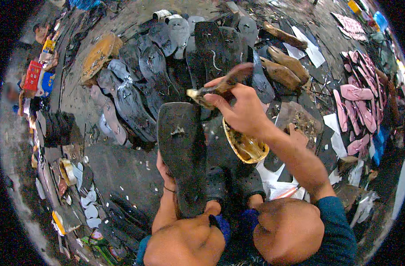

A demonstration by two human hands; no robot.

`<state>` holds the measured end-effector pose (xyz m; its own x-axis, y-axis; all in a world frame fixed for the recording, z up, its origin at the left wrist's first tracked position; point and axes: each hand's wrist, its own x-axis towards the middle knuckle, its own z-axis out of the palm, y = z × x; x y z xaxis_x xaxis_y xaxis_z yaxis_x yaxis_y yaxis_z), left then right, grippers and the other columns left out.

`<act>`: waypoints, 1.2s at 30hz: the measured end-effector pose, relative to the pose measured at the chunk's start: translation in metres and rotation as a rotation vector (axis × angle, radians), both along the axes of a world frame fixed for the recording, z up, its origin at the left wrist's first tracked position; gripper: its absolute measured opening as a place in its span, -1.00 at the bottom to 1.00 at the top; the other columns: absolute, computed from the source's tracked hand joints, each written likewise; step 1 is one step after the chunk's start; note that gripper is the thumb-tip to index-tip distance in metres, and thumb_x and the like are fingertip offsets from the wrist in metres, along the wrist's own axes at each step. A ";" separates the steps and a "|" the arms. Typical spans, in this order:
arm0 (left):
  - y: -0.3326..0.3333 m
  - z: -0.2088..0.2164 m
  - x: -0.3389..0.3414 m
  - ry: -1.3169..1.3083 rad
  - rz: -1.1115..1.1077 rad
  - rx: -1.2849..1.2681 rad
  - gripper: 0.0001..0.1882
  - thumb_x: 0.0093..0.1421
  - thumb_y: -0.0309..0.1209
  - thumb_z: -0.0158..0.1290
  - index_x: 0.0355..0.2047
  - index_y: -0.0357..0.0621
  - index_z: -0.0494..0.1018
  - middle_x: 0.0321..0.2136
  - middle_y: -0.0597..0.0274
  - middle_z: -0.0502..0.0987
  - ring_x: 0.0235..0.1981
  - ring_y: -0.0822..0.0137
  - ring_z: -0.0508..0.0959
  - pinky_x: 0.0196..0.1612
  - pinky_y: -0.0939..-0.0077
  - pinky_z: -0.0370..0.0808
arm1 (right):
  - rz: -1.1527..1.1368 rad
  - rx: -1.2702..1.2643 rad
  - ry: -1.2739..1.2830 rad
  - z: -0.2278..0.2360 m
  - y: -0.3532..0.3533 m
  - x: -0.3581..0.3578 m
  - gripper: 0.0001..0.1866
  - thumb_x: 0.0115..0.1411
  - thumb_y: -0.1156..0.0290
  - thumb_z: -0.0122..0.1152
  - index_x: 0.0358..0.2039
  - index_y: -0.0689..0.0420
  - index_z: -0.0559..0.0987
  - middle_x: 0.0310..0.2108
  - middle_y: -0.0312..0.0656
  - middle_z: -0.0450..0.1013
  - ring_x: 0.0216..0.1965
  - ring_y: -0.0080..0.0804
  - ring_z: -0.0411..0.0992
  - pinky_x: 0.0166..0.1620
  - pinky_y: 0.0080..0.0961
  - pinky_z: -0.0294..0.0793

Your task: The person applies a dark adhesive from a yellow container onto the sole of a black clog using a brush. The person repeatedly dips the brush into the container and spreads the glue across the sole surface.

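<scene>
My left hand (164, 170) grips the left edge of a long black sole (180, 146), which stands tilted above my left knee with its broad face toward me. Its thumb side shows; the other fingers are hidden behind the sole. Closed around a brush (239, 75) with a brown handle is my right hand (246, 108), just beyond the sole's upper right edge. The brush's pale, coated tip (192, 93) points left, over the sole's top end and apparently apart from it. Below that hand sits a yellow-rimmed container (232, 148) smeared inside with glossy amber stuff.
Many dark soles (153, 62) lie spread in an arc ahead. Brown foot-shaped forms (284, 66) are at their right. Pink sandals (362, 97) lie far right. A red box (33, 77), stacked black pieces (56, 128) and scraps line the left. My shoes (215, 184) are below.
</scene>
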<state>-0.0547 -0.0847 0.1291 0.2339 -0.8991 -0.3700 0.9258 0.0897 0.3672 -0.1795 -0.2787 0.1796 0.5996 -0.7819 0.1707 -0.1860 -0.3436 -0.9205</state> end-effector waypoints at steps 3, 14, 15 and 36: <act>0.028 -0.075 0.032 -0.135 -0.011 -0.167 -0.24 0.36 0.08 -0.32 0.31 -0.31 0.18 0.21 -0.25 0.35 0.15 -0.17 0.45 0.26 -0.03 0.36 | 0.144 0.012 -0.011 -0.002 0.048 -0.019 -0.77 0.13 0.38 0.39 -0.17 0.04 0.67 -0.24 -0.14 0.61 -0.19 -0.17 0.58 -0.10 -0.25 0.54; 0.006 -0.010 0.008 -0.085 -0.022 0.050 -0.27 0.34 0.07 -0.22 0.30 -0.26 0.22 0.20 -0.15 0.37 0.16 -0.07 0.46 0.22 0.03 0.42 | -0.029 0.054 -0.101 -0.005 0.014 -0.007 -0.78 0.26 0.31 0.26 -0.18 0.18 0.63 -0.33 -0.07 0.61 -0.25 -0.28 0.60 -0.12 -0.36 0.53; 0.006 -0.013 0.008 -0.090 -0.020 0.050 -0.26 0.34 0.08 -0.21 0.30 -0.27 0.21 0.20 -0.16 0.38 0.15 -0.09 0.46 0.21 0.02 0.43 | 0.005 0.042 -0.142 -0.002 0.021 -0.004 -0.77 0.26 0.30 0.27 -0.17 0.18 0.63 -0.32 -0.07 0.61 -0.24 -0.29 0.60 -0.12 -0.37 0.53; 0.164 -0.088 0.030 -0.298 -0.123 0.391 -0.47 0.42 -0.11 -0.18 0.13 -0.34 0.36 -0.02 -0.05 0.55 -0.07 0.10 0.61 -0.02 0.19 0.60 | -0.240 -0.157 0.467 -0.129 0.047 -0.114 -0.75 0.24 0.22 0.21 -0.18 0.09 0.63 -0.30 -0.04 0.60 -0.32 0.00 0.58 -0.19 -0.14 0.57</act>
